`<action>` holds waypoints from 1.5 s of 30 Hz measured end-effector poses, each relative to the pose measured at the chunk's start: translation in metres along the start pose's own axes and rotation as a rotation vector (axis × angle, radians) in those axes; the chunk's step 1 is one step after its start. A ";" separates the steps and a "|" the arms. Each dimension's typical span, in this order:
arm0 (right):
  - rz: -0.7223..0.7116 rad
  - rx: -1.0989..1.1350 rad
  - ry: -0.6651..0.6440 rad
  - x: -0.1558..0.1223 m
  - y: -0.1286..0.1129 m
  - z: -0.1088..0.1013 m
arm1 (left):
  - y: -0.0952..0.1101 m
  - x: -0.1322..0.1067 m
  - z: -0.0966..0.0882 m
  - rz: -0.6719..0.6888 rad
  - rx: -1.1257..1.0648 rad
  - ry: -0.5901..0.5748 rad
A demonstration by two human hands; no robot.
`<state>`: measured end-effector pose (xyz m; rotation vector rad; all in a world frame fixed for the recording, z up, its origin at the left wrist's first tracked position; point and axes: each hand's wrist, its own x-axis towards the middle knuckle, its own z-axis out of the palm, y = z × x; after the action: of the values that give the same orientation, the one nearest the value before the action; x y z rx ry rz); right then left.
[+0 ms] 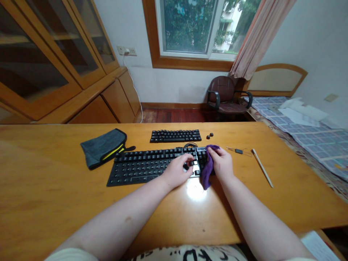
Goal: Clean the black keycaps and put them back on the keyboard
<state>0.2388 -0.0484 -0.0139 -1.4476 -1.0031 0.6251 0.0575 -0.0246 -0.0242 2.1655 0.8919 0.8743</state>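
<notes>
A black keyboard (141,168) lies on the wooden table, many of its switches bare of keycaps. Over its right part, my left hand (179,168) pinches a small black keycap (193,163) between thumb and forefinger. My right hand (222,162) grips a purple cloth (208,170) that hangs down across the keyboard's right end. Behind the keyboard, black keycaps (175,136) are set out in rows in a block. Two loose keycaps (210,136) lie to the right of that block.
A grey cloth with yellow lining (104,146) lies left of the keyboard. To the right are a small wire keycap puller (239,151) and a pale stick (262,168). Beyond the table (54,188) stand a chair (224,92), a bed and a cabinet.
</notes>
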 end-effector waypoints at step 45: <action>-0.133 -0.061 0.084 0.003 0.009 -0.002 | 0.009 0.000 -0.006 0.216 0.454 -0.225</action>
<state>0.2441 -0.0457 -0.0217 -1.4357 -1.0502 0.4369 0.0563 -0.0284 -0.0144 2.7286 0.8101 0.5422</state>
